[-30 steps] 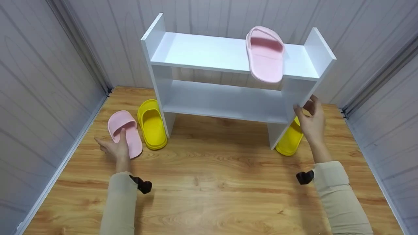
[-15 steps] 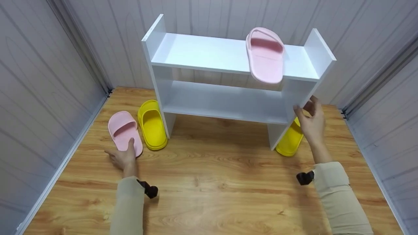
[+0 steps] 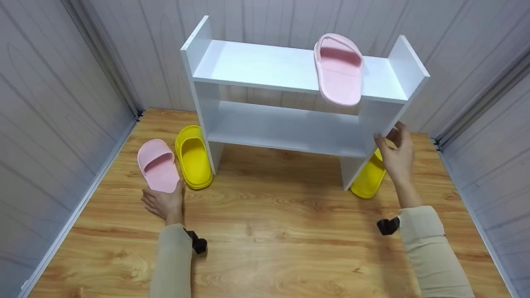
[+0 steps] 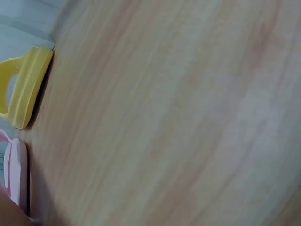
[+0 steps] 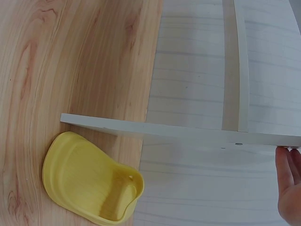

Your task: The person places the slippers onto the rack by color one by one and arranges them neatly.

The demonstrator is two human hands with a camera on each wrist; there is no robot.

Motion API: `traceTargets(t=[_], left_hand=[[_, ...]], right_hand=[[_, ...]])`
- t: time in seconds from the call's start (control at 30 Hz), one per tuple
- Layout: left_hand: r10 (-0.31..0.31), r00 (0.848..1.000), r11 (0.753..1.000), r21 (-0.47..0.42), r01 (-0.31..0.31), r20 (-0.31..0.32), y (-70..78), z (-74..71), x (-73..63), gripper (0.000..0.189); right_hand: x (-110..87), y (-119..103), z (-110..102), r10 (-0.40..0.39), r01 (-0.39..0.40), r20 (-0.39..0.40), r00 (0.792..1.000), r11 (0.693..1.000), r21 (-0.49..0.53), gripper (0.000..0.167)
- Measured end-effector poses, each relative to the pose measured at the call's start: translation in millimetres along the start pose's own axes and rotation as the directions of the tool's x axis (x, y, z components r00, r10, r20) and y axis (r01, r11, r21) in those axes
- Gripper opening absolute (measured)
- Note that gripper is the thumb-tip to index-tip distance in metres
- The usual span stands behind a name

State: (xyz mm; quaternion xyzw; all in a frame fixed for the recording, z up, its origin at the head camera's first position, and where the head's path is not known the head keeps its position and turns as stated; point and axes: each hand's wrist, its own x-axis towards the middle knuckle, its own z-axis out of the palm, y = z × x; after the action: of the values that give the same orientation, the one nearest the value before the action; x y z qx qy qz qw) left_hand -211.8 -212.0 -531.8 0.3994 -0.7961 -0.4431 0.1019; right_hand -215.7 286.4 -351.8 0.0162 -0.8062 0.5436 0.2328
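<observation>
My left hand (image 3: 164, 203) lies over the heel end of a pink slipper (image 3: 156, 161) on the floor. Its thumb runs along the slipper's right edge and its other fingers extend to the left, hiding the heel. A yellow slipper (image 3: 193, 159) lies close beside, against the left side of a white shelf unit (image 3: 285, 128). My right hand (image 3: 397, 155) holds the shelf's right side panel, thumb at the front edge and fingers farther back. A second pink slipper (image 3: 340, 78) rests on the top shelf, its heel overhanging the front edge.
Another yellow slipper (image 3: 366, 178) lies on the floor by the shelf's right side, below my right hand, partly hidden by the panel. Walls (image 3: 62, 124) stand to the left, right and back of the wood floor (image 3: 265, 244).
My left hand has moved right and toward me, from the left edge of the pink slipper to its heel end. The right hand and the slippers have stayed in place.
</observation>
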Motion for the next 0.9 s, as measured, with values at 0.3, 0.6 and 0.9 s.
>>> traceTargets(t=[0.3,0.6,0.9], left_hand=[[0.018,1.0,0.996,0.091,-0.016,-0.017,0.6,6.2,-1.4,0.109],[0.067,0.996,0.986,0.16,-0.056,-0.062,-1.2,10.9,-0.8,0.108],[0.101,0.992,0.978,0.188,-0.085,-0.078,-6.7,11.5,-1.7,0.109]], right_hand=[[-3.2,-1.8,-1.8,0.005,-0.005,-0.005,1.0,1.0,-0.029,0.049],[-3.0,-0.9,-2.2,-0.015,0.015,-0.009,1.0,0.999,-0.033,0.048],[-2.3,-2.4,1.0,-0.019,0.019,-0.003,1.0,0.998,-0.059,0.048]])
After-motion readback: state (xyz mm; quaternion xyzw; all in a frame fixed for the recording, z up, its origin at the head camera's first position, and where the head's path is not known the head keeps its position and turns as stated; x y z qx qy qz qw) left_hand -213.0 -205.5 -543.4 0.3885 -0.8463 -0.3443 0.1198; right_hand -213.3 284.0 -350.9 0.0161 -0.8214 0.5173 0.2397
